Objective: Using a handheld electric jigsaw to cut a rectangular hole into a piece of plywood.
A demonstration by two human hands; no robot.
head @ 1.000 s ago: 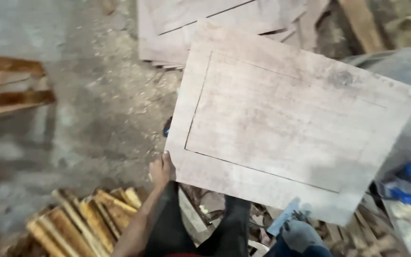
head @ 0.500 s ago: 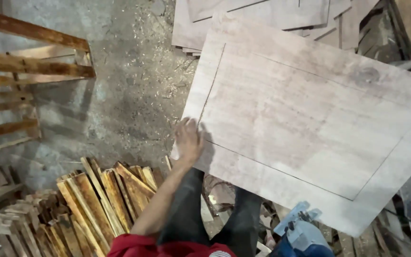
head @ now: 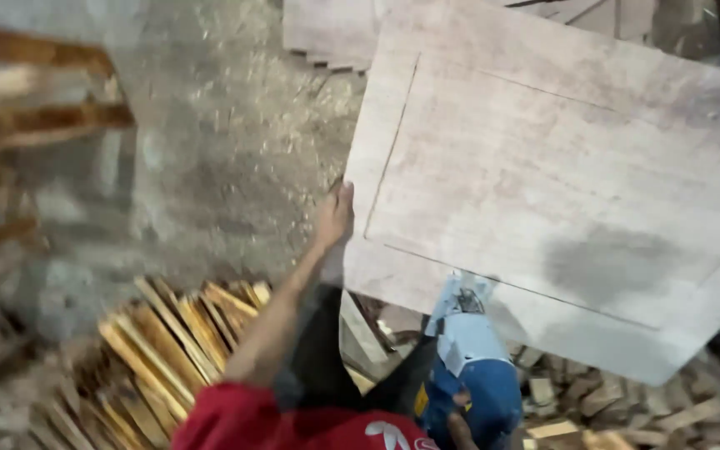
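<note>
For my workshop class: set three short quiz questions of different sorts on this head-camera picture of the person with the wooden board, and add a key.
1. True or false: the left hand grips the left edge of the large wooden board.
2. Multiple choice: the blue power tool is at the board's
A. far edge
B. near edge
C. middle
3. Fill in: the pile of wooden strips lies on the floor to the ______ of the person's left arm.

Key:
1. True.
2. B. Only a fingertip of the right hand shows at the tool, so its grip cannot be judged.
3. Left.
</note>
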